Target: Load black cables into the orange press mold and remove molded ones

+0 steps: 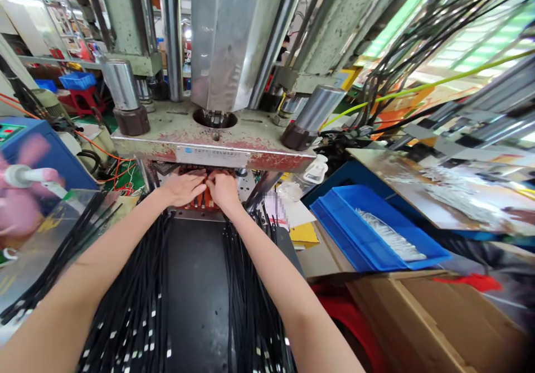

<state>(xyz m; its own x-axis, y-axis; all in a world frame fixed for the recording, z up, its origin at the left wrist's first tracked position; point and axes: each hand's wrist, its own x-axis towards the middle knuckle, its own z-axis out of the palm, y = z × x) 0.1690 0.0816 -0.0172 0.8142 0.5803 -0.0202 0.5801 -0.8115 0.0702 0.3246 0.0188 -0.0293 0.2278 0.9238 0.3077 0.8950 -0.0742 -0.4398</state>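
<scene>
Both my hands reach under the scuffed crosspiece (167,145) of a press. My left hand (184,188) lies flat, palm down and fingers stretched, on an orange-brown mould block (196,203). My right hand (224,189) is at the same block, its fingers curled down beside the left fingertips; whatever they pinch is hidden. Several dark cable ends with metal plugs (203,200) show in the block between the hands. Beneath my left forearm hangs a bundle of black cables (137,284) with bright metal tips, and a second black cable bundle (246,289) runs below my right forearm.
A black work surface (198,289) lies between the bundles. Steel columns and a metal ram housing (223,44) rise above. At right are a blue bin (359,239) with white parts and a cardboard box (451,317). A pink fan (25,183) spins at left.
</scene>
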